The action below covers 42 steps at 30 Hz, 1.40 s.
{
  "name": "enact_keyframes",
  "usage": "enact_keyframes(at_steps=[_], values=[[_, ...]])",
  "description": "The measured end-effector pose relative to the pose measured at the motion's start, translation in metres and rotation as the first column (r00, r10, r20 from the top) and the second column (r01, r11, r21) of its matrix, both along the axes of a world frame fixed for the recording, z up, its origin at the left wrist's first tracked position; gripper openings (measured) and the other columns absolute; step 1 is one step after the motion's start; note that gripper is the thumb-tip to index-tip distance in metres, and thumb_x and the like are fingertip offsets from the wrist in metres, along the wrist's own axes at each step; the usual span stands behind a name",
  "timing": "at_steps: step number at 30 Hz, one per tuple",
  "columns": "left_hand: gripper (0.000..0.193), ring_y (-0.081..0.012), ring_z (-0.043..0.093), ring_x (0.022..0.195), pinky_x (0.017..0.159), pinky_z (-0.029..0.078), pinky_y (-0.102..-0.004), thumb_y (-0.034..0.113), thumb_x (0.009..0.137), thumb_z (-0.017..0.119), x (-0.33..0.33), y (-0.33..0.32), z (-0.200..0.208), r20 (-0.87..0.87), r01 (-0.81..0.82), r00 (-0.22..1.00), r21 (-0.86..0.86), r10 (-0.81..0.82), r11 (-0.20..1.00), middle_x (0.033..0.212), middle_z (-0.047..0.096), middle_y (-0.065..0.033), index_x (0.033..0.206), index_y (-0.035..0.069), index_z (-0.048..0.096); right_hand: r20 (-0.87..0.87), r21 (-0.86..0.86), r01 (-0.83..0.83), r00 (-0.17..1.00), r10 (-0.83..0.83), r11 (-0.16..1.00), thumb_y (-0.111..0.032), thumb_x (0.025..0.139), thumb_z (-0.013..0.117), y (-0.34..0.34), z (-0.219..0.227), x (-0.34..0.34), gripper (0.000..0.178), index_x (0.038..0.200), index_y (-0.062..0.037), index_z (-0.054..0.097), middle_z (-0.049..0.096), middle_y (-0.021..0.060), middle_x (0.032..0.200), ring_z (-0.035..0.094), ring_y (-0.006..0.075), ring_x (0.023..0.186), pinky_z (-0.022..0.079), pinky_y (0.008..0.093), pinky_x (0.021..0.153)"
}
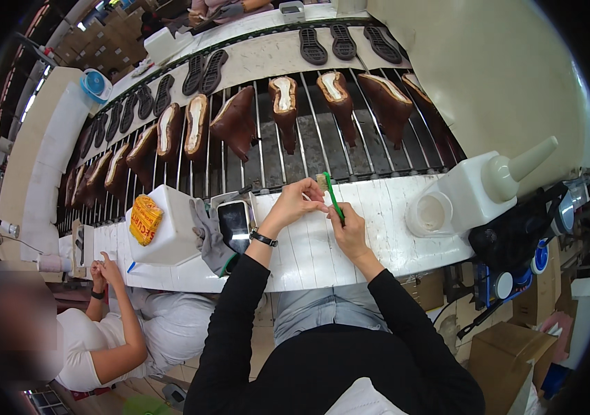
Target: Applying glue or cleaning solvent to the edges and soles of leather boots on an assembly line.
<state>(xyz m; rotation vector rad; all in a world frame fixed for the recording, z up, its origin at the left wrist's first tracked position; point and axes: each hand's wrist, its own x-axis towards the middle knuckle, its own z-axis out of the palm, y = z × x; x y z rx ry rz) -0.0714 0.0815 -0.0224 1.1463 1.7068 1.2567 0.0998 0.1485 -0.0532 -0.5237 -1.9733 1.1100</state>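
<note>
Over the white bench (378,207), two hands: right grip (350,228) clasps one green brush (333,197); left grip (295,202) pinches its bristles.

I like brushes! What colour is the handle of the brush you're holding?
Green. The brush shows best in the head view, in the right hand.

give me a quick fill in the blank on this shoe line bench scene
1. The right hand holds a brush with a ____ handle.
2. The left hand touches the brush's ____.
3. The brown shoe uppers rest on a rack of metal ____.
4. The left wrist wears a black ____.

Missing words: green; bristles; rods; watch
</note>
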Motion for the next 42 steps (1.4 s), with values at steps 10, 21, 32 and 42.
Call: enact_keyframes(at_steps=[10,21,32,42], values=[[0.031,-0.0097,0.063,0.074,0.065,0.046,-0.0246,0.018,0.069,0.085,0.004,0.000,0.001,-0.005,0.004,1.000,0.000,-0.004,1.000,0.079,0.068,-0.0016,0.089,0.006,0.065,0.011,-0.021,0.061,0.998,-0.060,0.998,-0.009,0.092,0.061,-0.002,-0.001,0.000,0.010,0.095,-0.0007,0.057,0.064,0.0110,0.071,0.062,0.0216,0.056,0.047,0.0319,0.051],[0.017,-0.0090,0.059,0.082,0.074,0.043,-0.0229,0.017,0.099,0.051,-0.016,-0.008,0.056,0.128,-0.161,0.983,0.261,0.131,0.952,0.086,0.066,-0.0039,0.091,0.003,0.057,-0.063,-0.395,0.053,0.994,-0.085,0.917,-0.018,0.097,0.057,0.011,-0.013,-0.001,0.026,0.076,-0.0030,0.055,0.052,-0.0019,0.063,0.042,0.0059,0.056,0.034,0.0254,0.051],[0.050,-0.0185,0.062,0.091,0.081,0.046,-0.0301,0.043,0.095,0.056,-0.273,0.010,0.085,-0.352,-0.737,0.429,0.396,0.832,0.548,0.096,0.069,-0.0148,0.101,-0.006,0.066,-0.026,-0.524,0.024,0.999,-0.044,0.852,-0.014,0.098,0.054,0.013,0.000,-0.009,0.026,0.118,0.0002,0.064,0.069,0.0043,0.093,0.040,0.0018,0.051,0.033,0.0183,0.046],[0.103,-0.0414,0.056,0.115,0.102,0.039,-0.0447,0.046,0.069,0.079,-0.244,0.059,0.044,-0.728,-0.785,0.523,-0.209,0.443,0.583,0.122,0.057,-0.0303,0.143,-0.004,0.026,0.131,-0.418,0.122,0.989,-0.074,0.900,-0.011,0.097,0.054,0.021,0.002,-0.005,0.023,0.112,0.0003,0.066,0.069,0.0066,0.088,0.047,0.0064,0.059,0.038,0.0230,0.055]])
